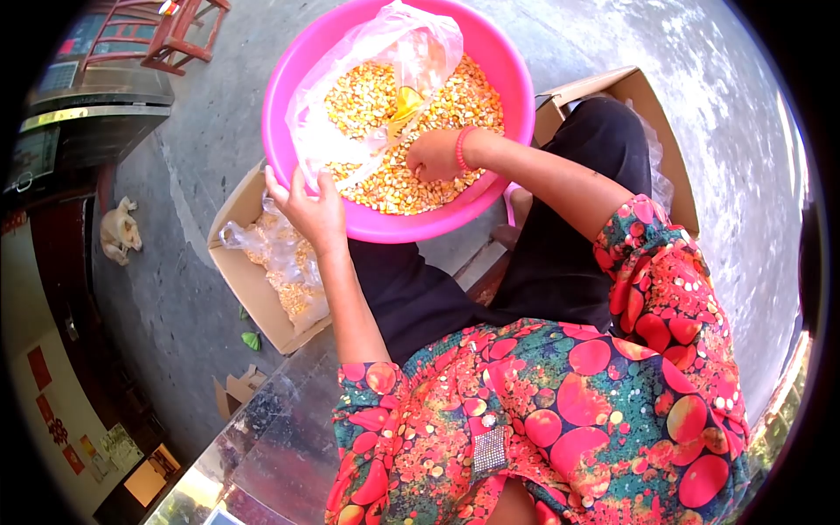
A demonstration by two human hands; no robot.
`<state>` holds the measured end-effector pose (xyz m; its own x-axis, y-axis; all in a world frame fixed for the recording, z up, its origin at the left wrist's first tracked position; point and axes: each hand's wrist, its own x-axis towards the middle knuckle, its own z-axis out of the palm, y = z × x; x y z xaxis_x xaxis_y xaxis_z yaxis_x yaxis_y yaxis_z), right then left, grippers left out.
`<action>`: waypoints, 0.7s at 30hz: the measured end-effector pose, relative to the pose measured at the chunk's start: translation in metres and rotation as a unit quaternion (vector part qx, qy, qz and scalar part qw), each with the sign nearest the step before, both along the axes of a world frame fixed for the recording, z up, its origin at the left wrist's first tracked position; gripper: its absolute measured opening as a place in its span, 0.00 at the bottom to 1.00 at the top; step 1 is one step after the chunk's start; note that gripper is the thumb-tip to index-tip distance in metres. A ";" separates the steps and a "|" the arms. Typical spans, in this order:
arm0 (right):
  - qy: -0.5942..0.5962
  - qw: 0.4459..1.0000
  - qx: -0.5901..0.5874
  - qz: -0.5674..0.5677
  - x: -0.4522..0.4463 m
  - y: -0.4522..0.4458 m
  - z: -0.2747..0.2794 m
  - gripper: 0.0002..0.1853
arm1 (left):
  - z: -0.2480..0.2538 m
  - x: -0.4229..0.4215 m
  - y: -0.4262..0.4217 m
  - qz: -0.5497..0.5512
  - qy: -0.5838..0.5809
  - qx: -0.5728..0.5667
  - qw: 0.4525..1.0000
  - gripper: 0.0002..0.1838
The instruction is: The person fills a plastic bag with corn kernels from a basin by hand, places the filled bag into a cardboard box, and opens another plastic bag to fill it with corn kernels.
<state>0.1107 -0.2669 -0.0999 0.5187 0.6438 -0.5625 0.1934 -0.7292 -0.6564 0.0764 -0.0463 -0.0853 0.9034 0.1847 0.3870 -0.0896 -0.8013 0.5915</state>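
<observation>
A pink basin full of yellow corn kernels rests at my knees. Inside it lies a clear plastic bag, also with kernels, and a yellow piece whose kind I cannot make out. My left hand grips the basin's near left rim, close to the bag's edge. Down among the kernels, right of the bag, is my right hand, wearing a pink beaded bracelet. Its fingers are curled, and what they hold is hidden.
Left of my legs stands a cardboard box with bagged kernels. Another cardboard box with plastic is at my right. A light-coloured animal lies on the concrete floor; a wooden chair stands at the far left.
</observation>
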 end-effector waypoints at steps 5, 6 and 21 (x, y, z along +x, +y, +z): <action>0.082 0.994 0.073 -0.022 0.013 -0.011 0.019 0.09 | -0.001 0.000 0.001 -0.002 -0.001 -0.010 1.000 0.20; 0.083 0.994 0.072 -0.021 0.014 -0.010 0.024 0.09 | 0.000 0.000 0.001 -0.004 -0.003 -0.007 1.000 0.20; -0.271 0.949 -0.160 -0.006 0.027 -0.043 0.034 0.11 | 0.001 -0.002 0.001 0.014 -0.020 0.061 0.998 0.20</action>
<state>0.1376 -0.3102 -0.0655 0.7935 0.4773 -0.3776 0.4302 -0.8788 -0.2067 0.0747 -0.0456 -0.0842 0.8822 0.1582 0.4435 -0.0882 -0.8697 0.4856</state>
